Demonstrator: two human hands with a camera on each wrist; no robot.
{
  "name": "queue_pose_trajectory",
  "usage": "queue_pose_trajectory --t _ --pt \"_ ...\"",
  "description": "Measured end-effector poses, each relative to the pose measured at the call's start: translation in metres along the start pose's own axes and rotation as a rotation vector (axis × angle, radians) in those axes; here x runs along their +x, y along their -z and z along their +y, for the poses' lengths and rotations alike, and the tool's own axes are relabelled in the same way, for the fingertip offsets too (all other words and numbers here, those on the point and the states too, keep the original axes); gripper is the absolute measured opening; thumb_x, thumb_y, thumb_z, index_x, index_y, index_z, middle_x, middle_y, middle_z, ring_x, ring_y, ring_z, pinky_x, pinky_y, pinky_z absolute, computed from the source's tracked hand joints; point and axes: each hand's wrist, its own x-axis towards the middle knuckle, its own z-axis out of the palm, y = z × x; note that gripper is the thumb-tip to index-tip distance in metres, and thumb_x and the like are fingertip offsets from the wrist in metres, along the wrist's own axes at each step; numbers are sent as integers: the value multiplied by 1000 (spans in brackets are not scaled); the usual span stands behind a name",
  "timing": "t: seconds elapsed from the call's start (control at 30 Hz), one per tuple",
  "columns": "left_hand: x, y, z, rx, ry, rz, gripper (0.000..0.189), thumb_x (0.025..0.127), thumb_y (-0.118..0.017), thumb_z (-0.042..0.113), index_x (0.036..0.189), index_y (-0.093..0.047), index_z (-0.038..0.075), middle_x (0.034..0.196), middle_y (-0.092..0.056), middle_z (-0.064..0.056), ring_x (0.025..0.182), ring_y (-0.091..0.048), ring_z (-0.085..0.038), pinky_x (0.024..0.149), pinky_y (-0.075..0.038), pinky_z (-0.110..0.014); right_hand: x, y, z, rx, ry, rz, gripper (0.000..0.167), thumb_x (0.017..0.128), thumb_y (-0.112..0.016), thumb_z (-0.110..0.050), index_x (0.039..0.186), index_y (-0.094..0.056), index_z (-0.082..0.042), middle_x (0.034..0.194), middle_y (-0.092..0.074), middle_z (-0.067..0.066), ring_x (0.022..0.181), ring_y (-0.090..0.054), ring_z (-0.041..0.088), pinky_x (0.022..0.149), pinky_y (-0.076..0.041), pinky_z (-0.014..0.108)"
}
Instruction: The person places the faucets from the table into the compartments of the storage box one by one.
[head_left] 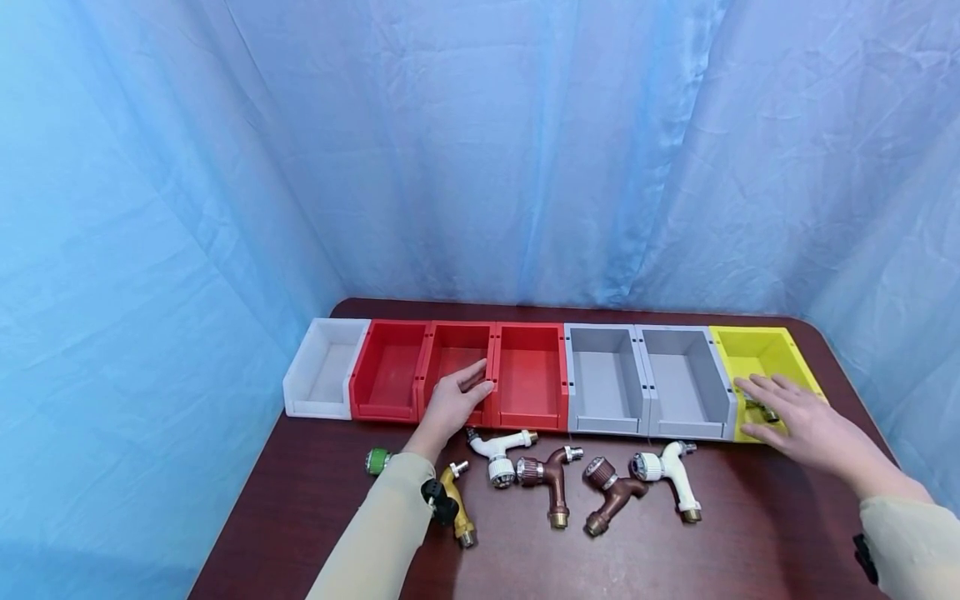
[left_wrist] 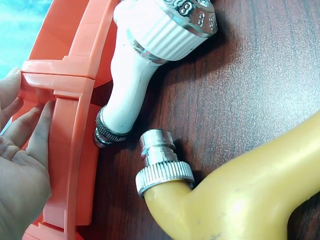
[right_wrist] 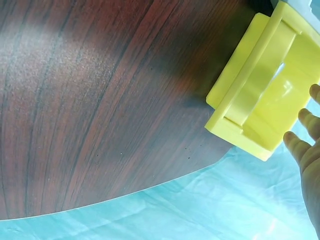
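Note:
My left hand (head_left: 455, 402) reaches into the middle red bin (head_left: 459, 333), its fingers fairly straight and inside it. The thumb touches the divider beside the right-hand red bin (head_left: 528, 379). Near this hand lie a white faucet (left_wrist: 132, 75) and a yellow faucet (left_wrist: 235, 195), the latter partly behind the forearm in the head view. Over the front of the yellow bin (head_left: 757, 340) hovers my right hand (head_left: 817, 429), fingers spread and holding nothing. A faucet (head_left: 767, 412) lies in that bin, mostly hidden under the hand.
Two brown faucets (head_left: 556, 487) (head_left: 617, 497) and another white faucet (head_left: 675, 475) lie before the bins. A green-handled faucet (head_left: 377, 460) is largely hidden by the left forearm. Two grey bins (head_left: 607, 383) (head_left: 678, 379), a left red bin (head_left: 390, 367) and a white bin (head_left: 326, 367) complete the row.

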Motion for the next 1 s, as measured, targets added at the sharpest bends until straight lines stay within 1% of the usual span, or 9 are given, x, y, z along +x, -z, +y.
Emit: queue_pose_trajectory --t 0.07,0.27,0.33,0.43,0.57,0.63,0.7,0.87,1.0 --pt "0 0 0 0 0 1 54 97 -71 32 149 -56 28 145 -60 -4 137 -54 -25 104 -52 -44 -1 -1 -1 1 19 3 77 85 -84 -31 151 -48 -13 142 -52 32 130 -44 55 115 -28 68" --pt "0 -1 0 4 0 2 54 98 -71 31 149 -55 27 146 -60 -4 136 -55 -25 104 -52 -44 -4 -5 -7 14 65 17 80 85 -84 -30 153 -46 -15 143 -51 34 129 -44 57 123 -19 61" --pt "0 -1 1 6 -1 2 54 98 -70 30 150 -54 26 146 -60 -5 137 -54 -25 104 -52 -44 -5 -6 -8 20 74 27 79 84 -84 -30 153 -47 -14 144 -51 33 130 -44 59 124 -16 59" --pt "-1 -1 2 8 3 5 54 98 -70 30 150 -55 27 146 -60 -5 137 -54 -25 105 -52 -44 -7 -8 -10 31 71 19 82 84 -84 -31 154 -45 -15 146 -49 33 134 -41 58 126 -12 58" --pt "-1 -1 3 6 3 5 53 98 -70 29 149 -55 27 146 -59 -5 138 -53 -25 105 -52 -44 -10 -8 -14 30 61 -4 86 86 -83 -36 158 -39 -19 152 -44 30 140 -35 57 125 -9 62" --pt "-2 -1 2 5 2 4 53 98 -71 29 149 -55 27 146 -59 -5 138 -53 -26 105 -52 -44 -11 -9 -17 20 66 -7 88 85 -82 -38 159 -37 -20 155 -41 28 143 -31 56 125 -6 61" --pt "-1 0 2 3 2 1 53 98 -71 30 149 -55 27 146 -60 -5 137 -54 -26 105 -52 -44 -11 -10 -19 15 76 6 89 84 -83 -38 159 -38 -20 157 -40 25 146 -28 54 126 -3 57" --pt "-1 0 1 0 2 -1 53 98 -71 30 149 -55 27 146 -60 -5 137 -54 -26 105 -52 -44 -12 -12 -26 -1 126 31 90 83 -84 -38 159 -39 -19 160 -38 21 156 -12 41 127 9 39" --pt "-1 0 1 5 -1 -3 54 98 -71 30 149 -55 26 146 -60 -5 137 -54 -26 105 -52 -44 -12 -14 -32 -23 205 70 92 80 -86 -40 157 -41 -17 162 -37 16 158 -6 26 125 8 29"
